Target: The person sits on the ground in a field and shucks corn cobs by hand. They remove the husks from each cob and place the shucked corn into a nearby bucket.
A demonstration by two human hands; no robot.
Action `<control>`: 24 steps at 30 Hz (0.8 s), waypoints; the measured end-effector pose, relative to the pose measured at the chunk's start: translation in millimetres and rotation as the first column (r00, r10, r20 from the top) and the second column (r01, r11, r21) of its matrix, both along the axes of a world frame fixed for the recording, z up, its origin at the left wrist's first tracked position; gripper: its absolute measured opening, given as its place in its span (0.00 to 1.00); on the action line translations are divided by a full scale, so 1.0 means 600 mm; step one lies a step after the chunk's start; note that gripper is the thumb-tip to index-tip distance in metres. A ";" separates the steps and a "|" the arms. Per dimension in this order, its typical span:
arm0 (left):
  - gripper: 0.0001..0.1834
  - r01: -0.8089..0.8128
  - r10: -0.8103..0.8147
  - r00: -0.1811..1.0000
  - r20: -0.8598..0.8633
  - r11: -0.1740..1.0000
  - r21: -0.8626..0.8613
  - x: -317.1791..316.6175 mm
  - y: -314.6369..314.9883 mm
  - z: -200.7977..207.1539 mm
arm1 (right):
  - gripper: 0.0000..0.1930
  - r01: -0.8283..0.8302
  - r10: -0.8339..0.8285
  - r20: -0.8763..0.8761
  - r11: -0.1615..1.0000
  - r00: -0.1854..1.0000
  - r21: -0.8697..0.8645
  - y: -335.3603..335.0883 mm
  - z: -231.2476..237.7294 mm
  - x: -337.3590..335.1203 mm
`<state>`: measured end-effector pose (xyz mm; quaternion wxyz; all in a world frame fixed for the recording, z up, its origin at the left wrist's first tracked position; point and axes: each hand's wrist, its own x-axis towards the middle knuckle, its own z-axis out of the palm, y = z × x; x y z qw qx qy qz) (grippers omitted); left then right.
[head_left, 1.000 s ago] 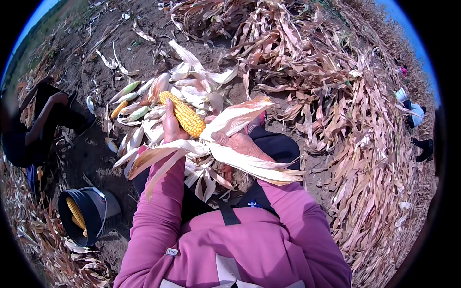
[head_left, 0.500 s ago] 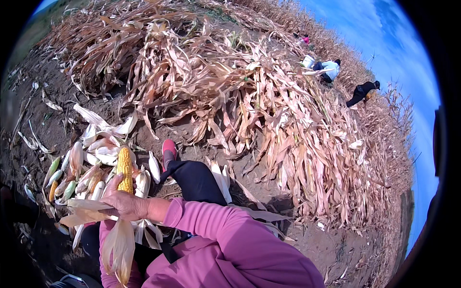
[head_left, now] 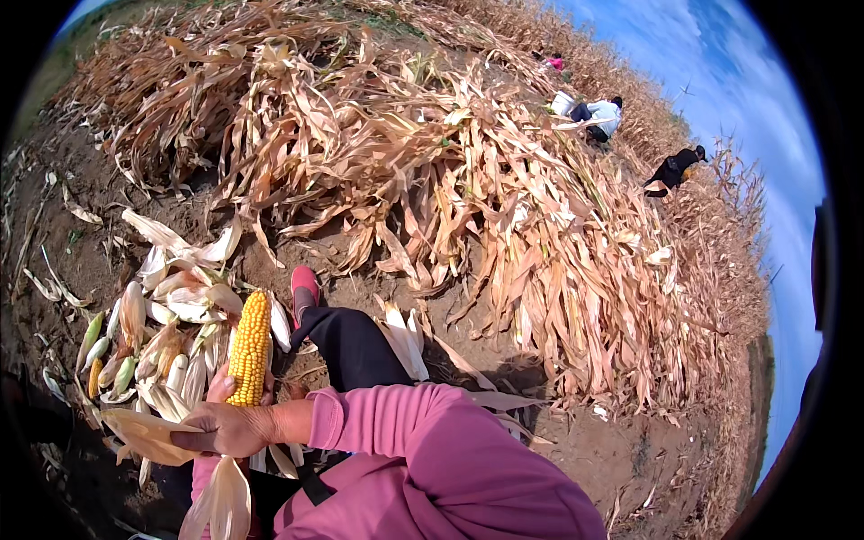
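An ear of corn (head_left: 250,346) stands nearly upright in front of me, its yellow kernels bare. My left hand (head_left: 220,385) is closed round its lower part, mostly hidden behind my other hand. Across the base of the ear lies my right hand (head_left: 229,428), its fingers closed on a pale dry husk (head_left: 148,434) that sticks out to the left. More peeled husk (head_left: 225,504) hangs below the hands. Just beyond and to the left lies a pile of husked and unhusked ears (head_left: 171,346).
A long heap of dry corn stalks (head_left: 378,153) runs across the ground ahead. My leg and red shoe (head_left: 304,286) stretch out right of the ears. Loose husks (head_left: 405,342) lie beside the leg. Several people work far off, one in white (head_left: 601,117), one in black (head_left: 670,171).
My right hand has moved down from the kernels to the base of the ear, with husk in its fingers. More of the cob shows, and fingers of my left hand now appear round it.
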<state>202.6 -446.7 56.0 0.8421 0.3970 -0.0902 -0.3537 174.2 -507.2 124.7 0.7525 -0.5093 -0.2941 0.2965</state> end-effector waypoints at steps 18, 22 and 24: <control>0.18 -0.522 0.576 0.789 -0.211 0.811 0.264 0.053 0.046 -0.063 | 0.26 0.622 -0.924 0.325 -0.136 0.202 -0.771 -0.628 -0.217 -0.072; 0.19 -0.456 0.516 0.853 -0.074 0.806 0.377 0.049 0.051 -0.112 | 0.36 0.447 -0.976 0.137 -0.049 0.167 -0.893 -0.665 -0.401 -0.176; 0.17 -0.415 0.486 0.870 -0.085 0.814 0.407 0.061 0.050 -0.135 | 0.34 0.298 -0.960 0.227 -0.171 0.165 -0.939 -0.700 -0.530 -0.231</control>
